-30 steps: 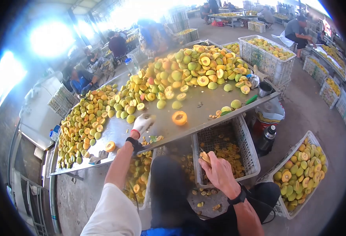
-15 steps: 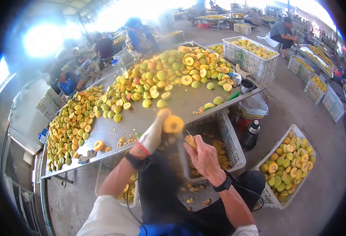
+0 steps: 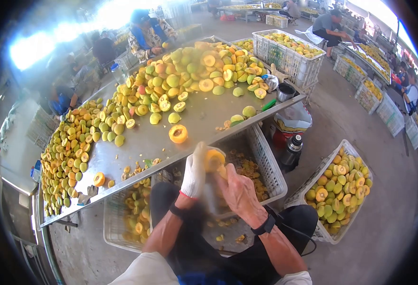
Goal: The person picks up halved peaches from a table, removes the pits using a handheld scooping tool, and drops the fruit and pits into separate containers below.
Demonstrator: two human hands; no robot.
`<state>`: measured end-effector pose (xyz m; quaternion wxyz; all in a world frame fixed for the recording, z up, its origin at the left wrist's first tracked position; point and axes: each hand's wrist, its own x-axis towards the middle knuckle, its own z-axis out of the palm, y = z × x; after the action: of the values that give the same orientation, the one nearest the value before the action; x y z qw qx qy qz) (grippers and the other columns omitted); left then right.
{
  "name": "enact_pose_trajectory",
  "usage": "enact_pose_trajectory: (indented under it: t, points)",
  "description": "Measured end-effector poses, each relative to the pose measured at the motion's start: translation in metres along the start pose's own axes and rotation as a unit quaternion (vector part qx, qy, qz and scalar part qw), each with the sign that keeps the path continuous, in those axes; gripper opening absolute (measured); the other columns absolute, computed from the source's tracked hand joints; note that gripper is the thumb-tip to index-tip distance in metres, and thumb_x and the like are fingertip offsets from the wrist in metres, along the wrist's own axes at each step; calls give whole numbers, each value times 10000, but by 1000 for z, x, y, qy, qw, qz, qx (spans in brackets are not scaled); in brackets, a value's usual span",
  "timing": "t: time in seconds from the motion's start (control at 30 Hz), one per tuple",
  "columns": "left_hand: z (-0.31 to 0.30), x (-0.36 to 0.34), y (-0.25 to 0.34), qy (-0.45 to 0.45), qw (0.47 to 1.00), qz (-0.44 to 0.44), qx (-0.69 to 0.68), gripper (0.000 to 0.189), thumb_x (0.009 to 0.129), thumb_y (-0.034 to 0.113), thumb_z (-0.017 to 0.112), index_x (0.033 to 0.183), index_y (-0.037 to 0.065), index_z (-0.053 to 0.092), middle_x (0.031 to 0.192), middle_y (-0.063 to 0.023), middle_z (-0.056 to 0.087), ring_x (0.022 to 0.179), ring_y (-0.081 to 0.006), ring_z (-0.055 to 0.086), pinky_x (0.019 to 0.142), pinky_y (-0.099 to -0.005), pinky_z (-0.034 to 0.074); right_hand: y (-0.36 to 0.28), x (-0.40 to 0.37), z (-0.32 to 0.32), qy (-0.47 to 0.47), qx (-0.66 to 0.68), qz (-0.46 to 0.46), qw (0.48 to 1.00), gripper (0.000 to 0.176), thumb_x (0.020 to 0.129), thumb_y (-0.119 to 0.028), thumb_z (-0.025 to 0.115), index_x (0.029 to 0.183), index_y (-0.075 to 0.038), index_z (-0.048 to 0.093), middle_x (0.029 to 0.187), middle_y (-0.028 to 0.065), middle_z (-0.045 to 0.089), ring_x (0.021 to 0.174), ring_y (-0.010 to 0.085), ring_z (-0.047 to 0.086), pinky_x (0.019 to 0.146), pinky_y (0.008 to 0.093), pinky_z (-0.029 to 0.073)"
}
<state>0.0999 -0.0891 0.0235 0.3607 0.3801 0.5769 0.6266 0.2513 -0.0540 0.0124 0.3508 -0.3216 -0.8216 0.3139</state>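
My left hand (image 3: pixel 194 171) wears a white glove and is closed round a halved yellow fruit (image 3: pixel 214 160), cut face up. Bare, my right hand (image 3: pixel 239 192) presses its fingers against the fruit's right side; the small tool between them is mostly hidden and blurred. Both hands are over a crate (image 3: pixel 276 183) holding pits and scraps, at the metal table's (image 3: pixel 156 137) front edge. A cut fruit half (image 3: pixel 178 134) lies on the table just beyond my hands. Behind it spreads a large heap of whole and halved fruit (image 3: pixel 171 80).
A fruit-filled crate (image 3: pixel 356 223) stands on the floor at right, another (image 3: pixel 123 240) under the table at left. A thermos (image 3: pixel 292 149), a metal cup (image 3: pixel 285 92) and a green-handled tool (image 3: pixel 268 105) are at the table's right end. A co-worker (image 3: pixel 147 35) sits across the table.
The view has shifted. A fruit half now lies on the table beyond my hands. My hands have come together, with my right fingers now touching the fruit in my left hand.
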Motion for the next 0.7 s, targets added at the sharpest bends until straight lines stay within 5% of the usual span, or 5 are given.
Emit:
enact_pose_trajectory:
  t: [0.17, 0.47, 0.7]
  points:
    - [-9, -2, 1, 43, 999, 24, 15, 641, 1113, 499, 381, 967, -23, 723, 867, -66, 704, 788, -123, 613, 742, -295, 515, 4, 0, 12, -65, 47, -17, 997, 281, 1017, -255, 647, 964, -4, 531, 662, 271, 613, 677, 497, 636, 577, 539, 490]
    - [5, -13, 7, 43, 991, 94, -80, 611, 1120, 506, 359, 1126, -6, 692, 926, -79, 716, 828, -135, 645, 781, -299, 532, -7, 0, 10, -9, 45, -26, 999, 258, 1020, -228, 642, 995, 4, 533, 699, 266, 635, 659, 489, 634, 562, 536, 485]
    - [14, -14, 1, 62, 988, 39, -138, 634, 1109, 534, 375, 1091, -24, 675, 893, -95, 718, 810, -151, 664, 762, -302, 549, -8, 1, 12, 12, 47, 5, 999, 278, 1018, -237, 636, 1095, 14, 548, 761, 277, 656, 726, 491, 656, 608, 532, 510]
